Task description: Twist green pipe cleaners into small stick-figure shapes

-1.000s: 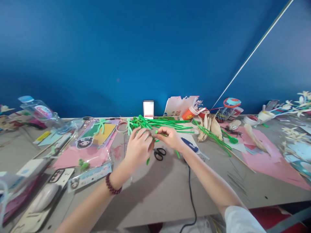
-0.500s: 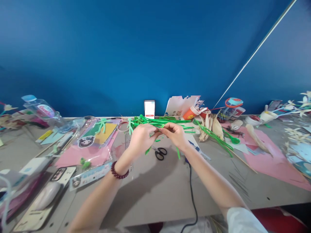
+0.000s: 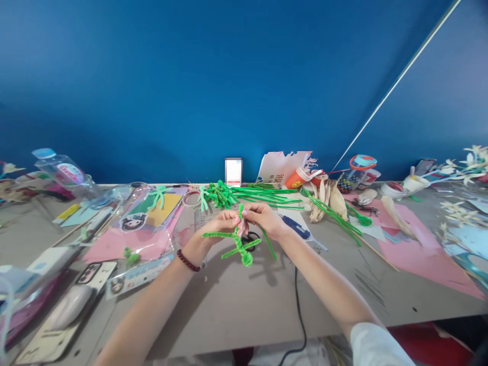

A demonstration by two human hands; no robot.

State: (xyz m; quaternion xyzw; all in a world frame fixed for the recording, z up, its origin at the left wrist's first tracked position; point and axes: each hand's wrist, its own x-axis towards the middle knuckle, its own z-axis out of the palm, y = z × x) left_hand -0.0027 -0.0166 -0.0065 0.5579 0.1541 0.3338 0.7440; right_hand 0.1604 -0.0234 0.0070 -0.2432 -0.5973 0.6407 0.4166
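Note:
Between both hands is a green pipe-cleaner figure [image 3: 241, 246], its round end hanging down toward me and thin limbs sticking out sideways. My left hand [image 3: 221, 226] pinches its upper part from the left, fingertips closed. From the right, my right hand [image 3: 265, 219] grips the same piece near its top, thumb and fingers together. A separate-looking green strand hangs below my right hand; where it joins is hidden. Black-handled scissors [image 3: 252, 237] lie on the table behind the figure, partly covered by it. A blue glue gun [image 3: 295, 226] rests just right of my right hand.
Green pipe-cleaner stems [image 3: 267, 196] lie in a bunch at the back, before a propped phone [image 3: 233, 172]. Pink paper [image 3: 110, 244] and a pale phone [image 3: 41, 335] are at left. Dried husks [image 3: 335, 203] and pink sheets [image 3: 427, 259] lie right. A black cable [image 3: 299, 305] crosses the front.
Both hands have come lower and nearer to me, turning so the green figure now shows below the fingers. The glue gun is now in fuller view; the scissors are more covered.

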